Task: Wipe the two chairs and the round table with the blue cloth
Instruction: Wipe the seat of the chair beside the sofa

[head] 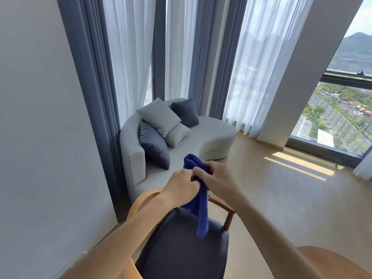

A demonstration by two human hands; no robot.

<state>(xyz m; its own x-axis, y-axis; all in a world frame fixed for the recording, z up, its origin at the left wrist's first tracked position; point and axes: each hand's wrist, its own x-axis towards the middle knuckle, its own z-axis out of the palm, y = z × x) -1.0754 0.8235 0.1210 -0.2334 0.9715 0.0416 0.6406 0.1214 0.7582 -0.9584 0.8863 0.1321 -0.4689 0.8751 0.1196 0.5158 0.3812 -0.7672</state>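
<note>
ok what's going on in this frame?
A person holds a blue cloth bunched in both hands, left hand and right hand gripping it together, with its tail hanging down. They stand over a wooden chair with a dark seat; the cloth does not appear to be pressed on it. The edge of a light wooden table shows at lower right. A grey sofa with cushions sits by the curtained windows beyond.

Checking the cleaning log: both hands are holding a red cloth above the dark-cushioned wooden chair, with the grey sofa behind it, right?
Not quite: the cloth is blue, not red, as the head view shows. Both hands, left and right, hold it above the dark-cushioned wooden chair, with the grey sofa behind.
</note>
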